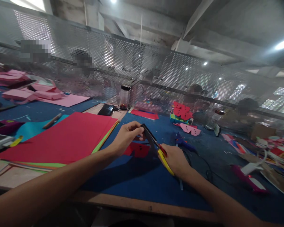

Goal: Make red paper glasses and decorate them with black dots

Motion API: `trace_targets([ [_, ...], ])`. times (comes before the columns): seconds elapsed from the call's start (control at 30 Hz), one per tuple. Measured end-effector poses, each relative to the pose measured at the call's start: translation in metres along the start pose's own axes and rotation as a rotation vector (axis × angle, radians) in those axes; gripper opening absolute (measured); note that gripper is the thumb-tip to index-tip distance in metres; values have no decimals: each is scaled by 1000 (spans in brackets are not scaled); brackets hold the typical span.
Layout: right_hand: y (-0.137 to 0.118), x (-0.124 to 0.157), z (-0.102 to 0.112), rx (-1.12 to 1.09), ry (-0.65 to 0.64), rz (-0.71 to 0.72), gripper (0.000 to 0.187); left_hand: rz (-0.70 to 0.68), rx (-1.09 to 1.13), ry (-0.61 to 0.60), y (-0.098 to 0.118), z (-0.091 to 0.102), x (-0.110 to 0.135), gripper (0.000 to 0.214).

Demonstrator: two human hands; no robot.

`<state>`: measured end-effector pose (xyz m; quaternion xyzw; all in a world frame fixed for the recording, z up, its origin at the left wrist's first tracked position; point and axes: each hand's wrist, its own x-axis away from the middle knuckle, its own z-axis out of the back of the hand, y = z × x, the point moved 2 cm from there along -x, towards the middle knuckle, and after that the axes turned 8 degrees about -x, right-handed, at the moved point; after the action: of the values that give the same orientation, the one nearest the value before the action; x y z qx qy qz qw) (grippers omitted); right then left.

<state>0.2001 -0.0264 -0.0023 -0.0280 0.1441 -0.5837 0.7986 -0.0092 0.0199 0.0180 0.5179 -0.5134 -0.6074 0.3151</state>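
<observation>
Scissors (165,163) over blue tbl (132,186), perf. screen (123,60)

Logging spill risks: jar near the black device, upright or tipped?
Upright. The jar stands base down, its dark lid at the top and brownish contents at the bottom.

Free room over near blue tabletop (132,186); paper stack (61,137) leftward, glue gun (186,144) rightward
</observation>
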Motion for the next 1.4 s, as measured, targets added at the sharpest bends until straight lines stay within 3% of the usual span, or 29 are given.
trace_targets([
  [0.23, 5, -3, -5, -97, 29, 8, 16, 13, 18, 1, 1, 0, 0, 13],
  [0.3, 8, -5, -7, -268, 51, 1, 22, 21, 29, 11, 1, 0, 0, 13],
  [0.47, 5, -8, -9, -858, -40, -115, 41, 32, 3, 25, 3, -2, 1, 14],
  [0.57, -1, -8, -4, -991, -22, -85, 40, 29, -30, 6, 2, -4, 3, 15],
  [0.87, -5, -4, 2, -1005, -11, -90, 30, 83, -10, -42, -4, -10, 6, 18],
  [1.17, -10, -2, 9, -1062, -6, -81, 22, 239, 11, -288, -10, -26, 18, 17],
  [1.4, -9, -1, 4, -1074, -27, -74, 23, 262, 0, -277, -7, -28, 18, 20],
])
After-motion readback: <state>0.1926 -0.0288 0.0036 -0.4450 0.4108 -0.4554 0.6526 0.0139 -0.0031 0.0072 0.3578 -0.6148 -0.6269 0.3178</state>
